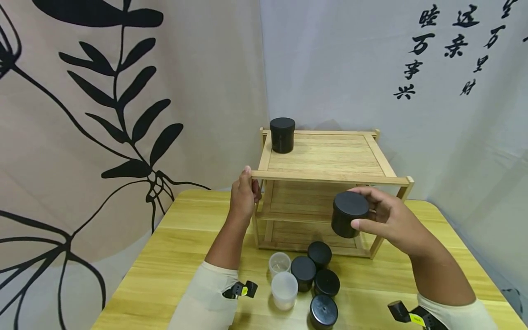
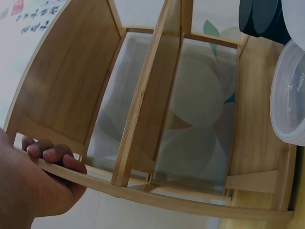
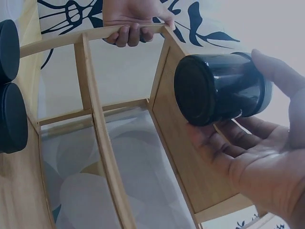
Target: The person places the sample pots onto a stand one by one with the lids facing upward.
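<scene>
A black lidded jar point(image 1: 349, 214) is held between the thumb and fingers of my right hand point(image 1: 387, 220), in front of the wooden shelf's upper right part. The right wrist view shows the same jar point(image 3: 219, 88) on its side, its round base facing left. My left hand point(image 1: 244, 195) grips the front left post of the wooden shelf point(image 1: 330, 176) near the top corner. In the left wrist view the fingers point(image 2: 52, 151) curl round that post. Another black jar point(image 1: 282, 135) stands on the top tier, at the back left.
Several black jars point(image 1: 303, 273) stand on the wood-grain table point(image 1: 185, 256) in front of the shelf. Left of them are two translucent plastic cups point(image 1: 284, 291). Behind hangs a pale cloth backdrop point(image 1: 214, 91) with black plant drawings and lettering.
</scene>
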Demonstrator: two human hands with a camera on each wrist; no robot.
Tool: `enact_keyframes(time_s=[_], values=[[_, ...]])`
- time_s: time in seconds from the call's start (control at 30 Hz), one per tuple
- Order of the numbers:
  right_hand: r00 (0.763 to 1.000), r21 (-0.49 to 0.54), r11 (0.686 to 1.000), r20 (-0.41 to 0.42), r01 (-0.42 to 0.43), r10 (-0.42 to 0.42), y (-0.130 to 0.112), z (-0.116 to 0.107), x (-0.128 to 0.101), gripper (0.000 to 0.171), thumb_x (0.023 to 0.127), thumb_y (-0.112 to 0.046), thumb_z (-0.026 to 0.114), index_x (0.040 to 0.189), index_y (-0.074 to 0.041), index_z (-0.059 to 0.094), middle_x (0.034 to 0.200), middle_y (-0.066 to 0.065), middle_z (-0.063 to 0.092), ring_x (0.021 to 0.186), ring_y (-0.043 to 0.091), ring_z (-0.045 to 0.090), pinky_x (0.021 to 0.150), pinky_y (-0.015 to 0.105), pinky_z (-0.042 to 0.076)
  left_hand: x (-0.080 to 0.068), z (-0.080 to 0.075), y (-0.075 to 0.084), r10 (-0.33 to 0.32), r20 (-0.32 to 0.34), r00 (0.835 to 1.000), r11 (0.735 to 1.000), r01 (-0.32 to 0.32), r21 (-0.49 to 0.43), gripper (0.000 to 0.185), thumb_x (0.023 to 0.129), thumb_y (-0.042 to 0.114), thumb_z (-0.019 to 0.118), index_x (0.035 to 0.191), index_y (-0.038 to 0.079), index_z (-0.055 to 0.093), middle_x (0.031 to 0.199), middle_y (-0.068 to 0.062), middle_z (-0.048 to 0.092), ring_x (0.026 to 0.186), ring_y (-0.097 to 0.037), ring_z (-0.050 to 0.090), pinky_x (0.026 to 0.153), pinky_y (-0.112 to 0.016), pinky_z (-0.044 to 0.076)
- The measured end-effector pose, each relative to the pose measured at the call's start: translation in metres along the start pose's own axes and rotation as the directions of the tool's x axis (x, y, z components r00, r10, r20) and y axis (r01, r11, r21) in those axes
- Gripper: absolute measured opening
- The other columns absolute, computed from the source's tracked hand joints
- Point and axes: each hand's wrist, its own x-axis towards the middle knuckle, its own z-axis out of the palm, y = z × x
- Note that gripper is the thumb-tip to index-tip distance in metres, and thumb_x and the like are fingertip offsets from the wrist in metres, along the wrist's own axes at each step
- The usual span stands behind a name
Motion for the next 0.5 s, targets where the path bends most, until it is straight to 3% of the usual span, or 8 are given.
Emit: enact_keyframes(time_s=[0.3, 0.5], values=[[1.0, -0.036, 0.999, 0.005, -0.007, 0.008, -0.02, -0.007, 0.008, 0.056, 0.099, 0.012, 0.067, 0.152, 0.001, 0.051, 0.137, 0.003, 0.067, 0.117, 0.014, 0.075, 0.094, 0.026, 0.062, 0.001, 0.001, -0.001, 0.007, -0.004, 1.0, 1.0, -0.007, 0.006, 0.059, 0.113, 0.051, 0.032, 0.068, 0.014, 0.043, 0.064, 0.002, 0.041, 0.058, -0.015, 0.036, 0.059, -0.028, 0.034], [1.0, 0.01, 1.0, -0.01, -0.002, 0.002, -0.031, -0.01, 0.018, 0.055, 0.099, 0.012, 0.066, 0.151, -0.003, 0.053, 0.134, 0.004, 0.07, 0.113, 0.015, 0.073, 0.088, 0.025, 0.062, 0.001, 0.001, -0.001, 0.006, -0.009, 1.0, 1.0, -0.006, 0.013, 0.06, 0.113, 0.051, 0.032, 0.067, 0.014, 0.042, 0.063, 0.001, 0.04, 0.057, -0.014, 0.035, 0.057, -0.028, 0.033]])
